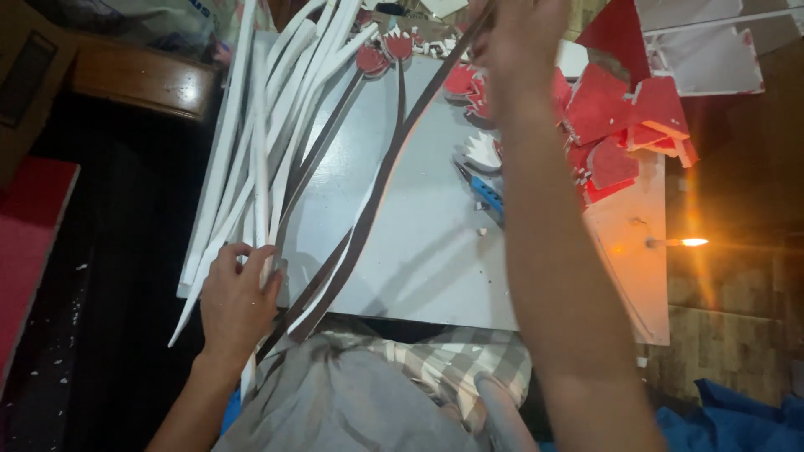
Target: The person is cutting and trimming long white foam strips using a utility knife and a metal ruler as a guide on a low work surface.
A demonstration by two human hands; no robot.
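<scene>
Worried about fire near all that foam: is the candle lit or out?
Lit. The candle shows a bright orange flame at its tip, glowing on the white board beneath it.

Pale grey-white on the counter (435, 251). White on the long foam strips (251, 134), fanned at the left; dark brown on the thin curved strips (368, 201) crossing the middle. Red with white edges on the petal-shaped cutouts (381, 50) and on the broken scrap pieces (628, 125) at the right. Blue on the cutter handle (488, 194). Orange-yellow at the candle flame (693, 242). Beige-and-grey checks on the cloth (452, 360) below. Red on the mat (29, 243) at far left.
</scene>
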